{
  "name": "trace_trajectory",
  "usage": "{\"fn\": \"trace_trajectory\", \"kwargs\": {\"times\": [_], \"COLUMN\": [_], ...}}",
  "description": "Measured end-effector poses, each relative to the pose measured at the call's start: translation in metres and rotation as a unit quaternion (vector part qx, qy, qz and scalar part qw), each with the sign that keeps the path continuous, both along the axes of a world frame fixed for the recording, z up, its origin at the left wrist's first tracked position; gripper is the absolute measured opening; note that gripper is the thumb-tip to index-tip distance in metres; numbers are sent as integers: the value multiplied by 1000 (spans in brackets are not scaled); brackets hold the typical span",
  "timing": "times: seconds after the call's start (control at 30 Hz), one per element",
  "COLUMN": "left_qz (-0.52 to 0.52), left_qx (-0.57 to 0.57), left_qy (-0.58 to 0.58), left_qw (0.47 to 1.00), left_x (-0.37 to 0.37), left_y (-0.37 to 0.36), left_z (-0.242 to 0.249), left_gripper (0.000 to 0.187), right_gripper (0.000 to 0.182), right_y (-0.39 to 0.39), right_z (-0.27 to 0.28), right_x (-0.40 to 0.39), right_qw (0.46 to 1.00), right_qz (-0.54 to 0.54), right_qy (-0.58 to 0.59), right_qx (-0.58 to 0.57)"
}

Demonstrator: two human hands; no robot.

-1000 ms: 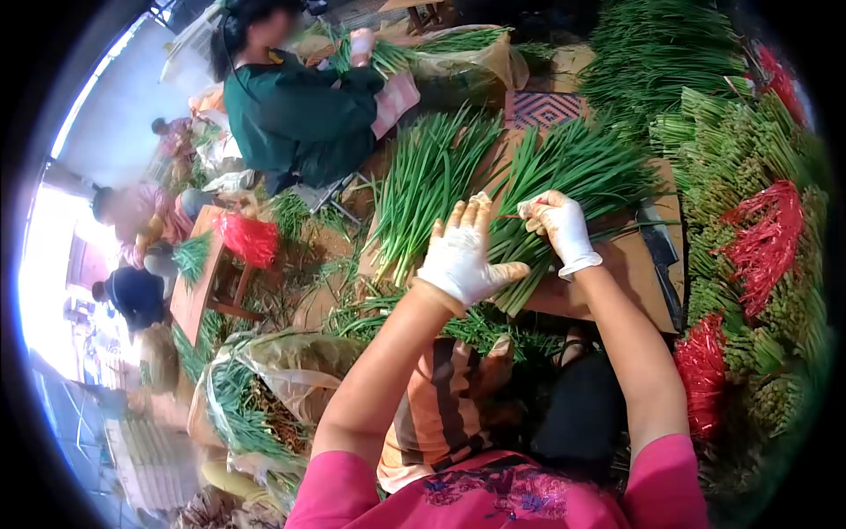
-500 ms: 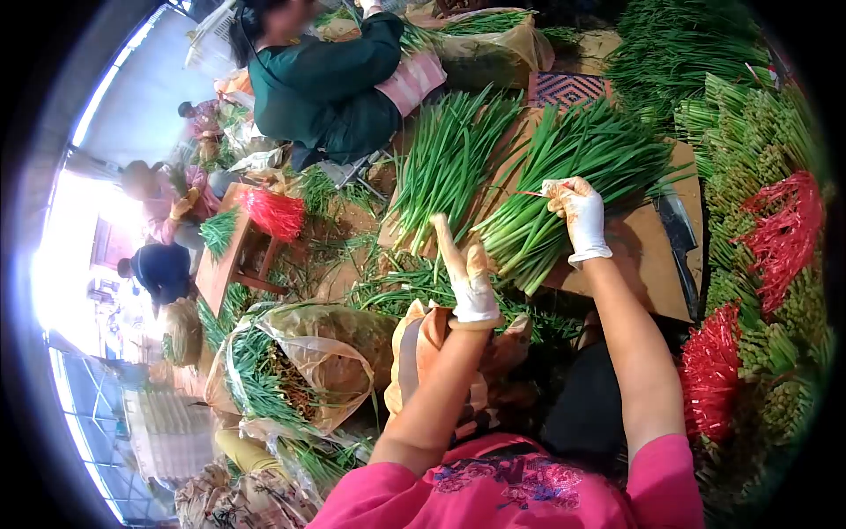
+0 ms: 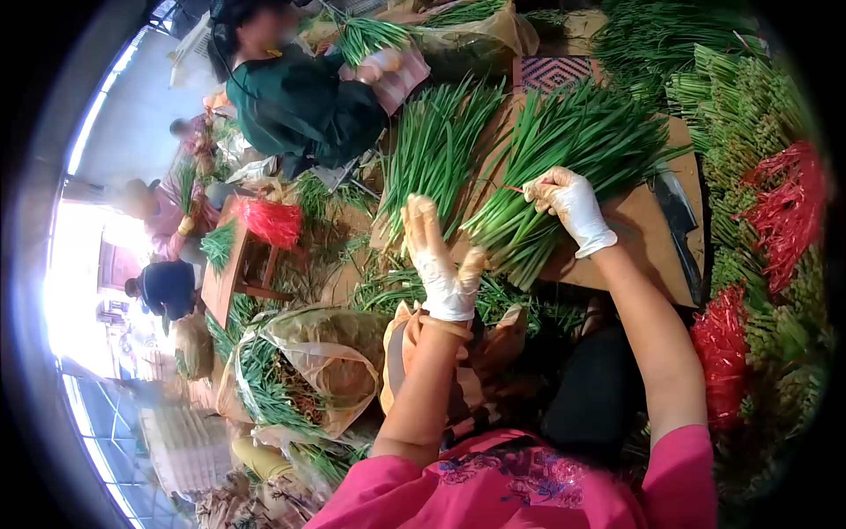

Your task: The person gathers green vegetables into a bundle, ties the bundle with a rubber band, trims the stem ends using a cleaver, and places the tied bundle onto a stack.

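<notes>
My right hand point(image 3: 568, 204), in a white stained glove, is closed in a pinch on a thin red plastic strip point(image 3: 507, 187). It is over a large bundle of garlic chives point(image 3: 529, 207), whose pale ends point toward me and whose green leaves fan out away from me. My left hand point(image 3: 441, 269), also gloved, is raised in front of the pale ends with fingers stretched out and nothing in it. A second pile of garlic chives point(image 3: 432, 150) lies to the left on the same brown board point(image 3: 648, 256). Whether the strip passes around the bundle is hidden.
A dark flat blade-like tool point(image 3: 677, 229) lies on the board's right edge. Stacked green stalks point(image 3: 723, 159) with red strips point(image 3: 784, 216) line the right side. A plastic sack of greens point(image 3: 308, 348) stands at left. Nearby, a person in dark green point(image 3: 300, 106) holds chives.
My left hand has turned, its fingers now spread and shown broadside. My right hand shifted slightly left and down, still pinching the red strip. The neighbouring person's hand has lowered with chives.
</notes>
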State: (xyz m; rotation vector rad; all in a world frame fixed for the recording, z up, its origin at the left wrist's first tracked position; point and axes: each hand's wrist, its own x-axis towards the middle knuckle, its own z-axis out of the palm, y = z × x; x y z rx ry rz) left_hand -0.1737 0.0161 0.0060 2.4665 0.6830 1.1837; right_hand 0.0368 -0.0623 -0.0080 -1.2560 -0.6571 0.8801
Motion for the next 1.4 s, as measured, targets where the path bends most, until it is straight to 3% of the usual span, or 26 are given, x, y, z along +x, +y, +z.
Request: {"fn": "trace_trajectory", "kwargs": {"times": [0.03,0.07,0.1,0.17,0.2,0.23,0.3,0.33,0.43,0.47,0.5,0.57,0.63,0.7,0.77,0.87,1.03,1.1,1.13,1.17,1.23,1.27,1.3,1.37,1.4], "left_qz": [-11,21,11,28,18,19,20,18,20,39,15,46,13,33,36,60,9,8,-1,12,73,74,69,64,49], "left_qx": [61,43,82,44,9,6,1,34,0,-8,-167,-240,-233,-258,-120,9,-28,-58,-42,-96,-41,23,15,-22,-122], "left_qy": [56,212,276,379,351,413,431,420,460,423,422,474,569,552,467,443,432,499,505,512,583,572,547,508,513], "left_qw": [997,976,958,924,936,910,902,907,888,905,891,846,788,792,875,894,901,865,862,854,808,817,834,859,848], "left_x": [5,14,29,41,41,42,45,48,71,76,77,93,100,106,90,79,84,94,97,100,111,110,114,113,115], "left_y": [-4,-23,-29,-21,-21,-22,-28,-29,-16,-6,5,17,28,26,-2,-36,-2,14,16,20,16,12,12,7,8], "left_z": [16,25,14,-21,-14,1,37,50,36,15,18,21,27,28,35,8,30,57,62,51,32,26,27,23,29], "left_gripper": [97,107,102,106,104,109,117,122,125,129,124,122,119,120,124,124,117,116,115,116,123,130,131,134,133], "right_gripper": [8,7,7,7,7,7,9,9,10,10,10,10,8,8,8,7,7,8,7,6,6,6,7,8,9], "right_y": [2,3,4,4,9,11,11,11,9,5,-1,-11,0,12,17,18,11,12,16,18,30,31,32,28,25], "right_z": [0,0,1,0,-7,-12,-11,-8,4,9,14,20,6,5,5,1,14,29,26,16,8,12,10,-7,0], "right_x": [-2,-4,-5,-8,-5,-2,2,3,-6,-10,-18,-34,-38,-25,-3,-6,-21,-15,-8,-9,-5,3,6,0,-3], "right_qw": [1000,999,999,999,999,999,997,999,999,1000,1000,989,987,997,997,995,990,984,986,986,979,974,981,985,988], "right_qz": [-8,-18,-29,-19,-11,-7,9,5,-3,-9,-5,-29,-52,-46,-40,-72,-59,-77,-68,-66,-69,-60,-69,-79,-78], "right_qy": [13,26,39,19,-9,-34,27,-6,-27,-21,-27,-145,-149,-58,59,66,90,92,102,138,193,209,181,134,122], "right_qx": [7,14,21,32,35,35,72,45,18,16,3,-5,19,18,13,18,95,130,110,71,10,-66,-13,74,47]}}
